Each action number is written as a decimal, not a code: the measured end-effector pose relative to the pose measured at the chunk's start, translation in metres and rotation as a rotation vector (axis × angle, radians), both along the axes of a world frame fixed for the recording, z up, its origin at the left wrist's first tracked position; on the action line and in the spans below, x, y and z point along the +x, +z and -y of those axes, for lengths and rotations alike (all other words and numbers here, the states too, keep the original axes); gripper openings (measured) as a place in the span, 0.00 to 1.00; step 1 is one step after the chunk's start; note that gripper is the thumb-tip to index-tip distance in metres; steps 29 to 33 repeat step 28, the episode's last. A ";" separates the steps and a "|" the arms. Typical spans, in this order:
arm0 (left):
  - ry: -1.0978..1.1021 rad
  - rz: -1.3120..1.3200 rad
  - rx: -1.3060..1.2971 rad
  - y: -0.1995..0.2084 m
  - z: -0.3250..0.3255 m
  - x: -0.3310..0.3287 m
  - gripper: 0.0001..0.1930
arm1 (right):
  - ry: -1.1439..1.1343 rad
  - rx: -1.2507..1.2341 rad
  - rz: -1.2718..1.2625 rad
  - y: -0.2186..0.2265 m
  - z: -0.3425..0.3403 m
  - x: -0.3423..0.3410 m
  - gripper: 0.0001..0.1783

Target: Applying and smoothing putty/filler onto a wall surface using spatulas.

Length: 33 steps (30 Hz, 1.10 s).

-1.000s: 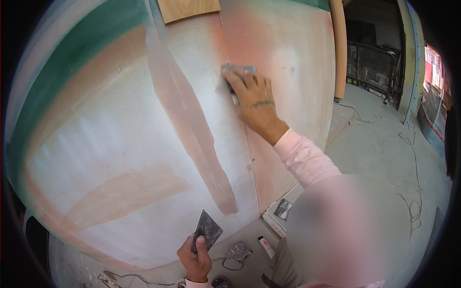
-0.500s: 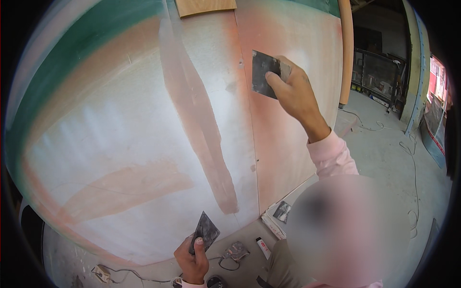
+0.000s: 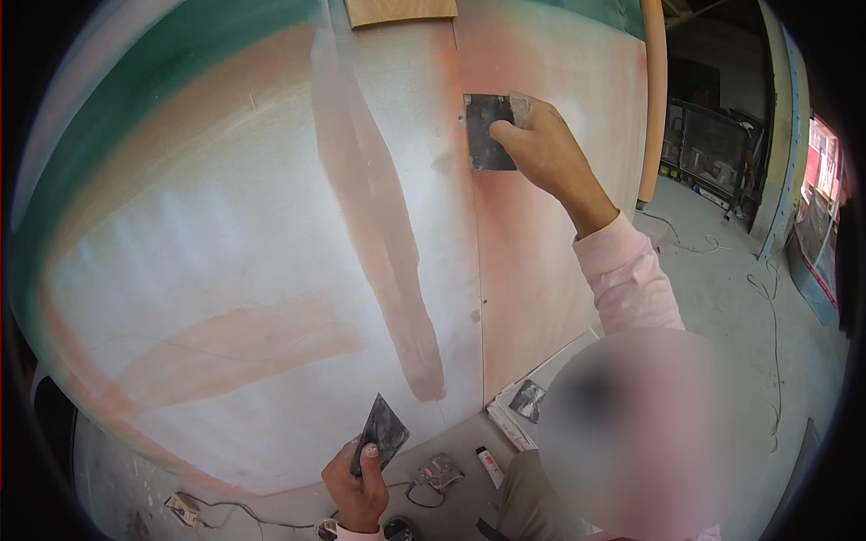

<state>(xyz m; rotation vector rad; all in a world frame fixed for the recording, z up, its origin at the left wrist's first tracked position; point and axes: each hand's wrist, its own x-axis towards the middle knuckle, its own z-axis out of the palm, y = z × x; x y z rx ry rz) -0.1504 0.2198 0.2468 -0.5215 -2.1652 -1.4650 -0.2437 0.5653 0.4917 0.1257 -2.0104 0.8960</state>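
Note:
My right hand (image 3: 552, 155) grips a dark, squarish putty spreader (image 3: 485, 149), thumb on its near face. The spreader's left edge lies over the vertical seam of a large curved panel (image 3: 225, 252); whether it touches is unclear. Lower down, my left hand (image 3: 354, 487) pinches a second dark putty spreader (image 3: 385, 435), one corner pointing up, in front of the panel's lower part. A long brownish strip of filler (image 3: 379, 216) runs down the panel left of the seam. A broader, paler filler patch (image 3: 239, 352) lies at lower left.
A white and red tube (image 3: 490, 466), a dusty sander-like tool (image 3: 442, 471) and cables are on the floor. A box (image 3: 510, 424) with a metallic sheet (image 3: 527, 399) stands by the panel's foot. A wooden board (image 3: 401, 11) is at the top; dark shelving (image 3: 708, 144) stands far right.
My right hand has shifted slightly left, and its spreader has turned squarer, its left edge now over the seam. My left hand has hardly moved.

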 end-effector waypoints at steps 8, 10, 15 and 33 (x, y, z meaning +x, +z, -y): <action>0.003 -0.013 -0.024 0.001 0.002 -0.003 0.14 | -0.040 0.072 0.067 -0.008 -0.001 -0.003 0.13; -0.002 0.002 -0.041 0.001 0.002 -0.004 0.14 | -0.112 0.136 0.080 -0.012 0.001 0.000 0.13; -0.003 0.013 -0.033 0.003 0.000 -0.003 0.16 | -0.105 0.173 0.144 -0.036 0.000 0.012 0.13; 0.123 0.222 0.280 0.001 -0.002 -0.004 0.25 | 0.915 -0.578 0.309 -0.140 0.028 0.030 0.33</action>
